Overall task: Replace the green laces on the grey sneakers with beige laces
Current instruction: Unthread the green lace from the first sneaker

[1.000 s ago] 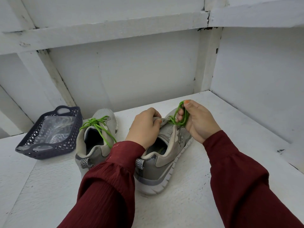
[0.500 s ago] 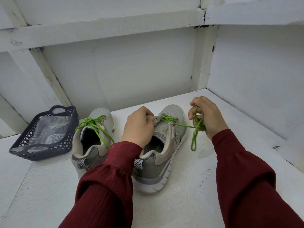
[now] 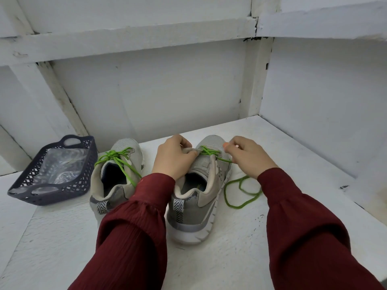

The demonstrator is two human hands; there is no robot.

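Two grey sneakers stand side by side on the white shelf, toes pointing away from me. The left sneaker still has its green lace tied on top. My left hand grips the tongue of the right sneaker. My right hand reaches in over this shoe's eyelets from the right, and its fingers pinch the green lace there. A pulled-out length of that lace lies looped on the shelf to the right of the shoe. No beige laces can be made out.
A dark plastic basket holding a crumpled clear bag sits at the left. White walls close in behind and on the right. The white shelf surface stretches toward me.
My right hand has dropped the bunched lace, which now lies looped on the shelf, and has moved back left to the right sneaker's eyelets. My left hand stayed on the tongue.
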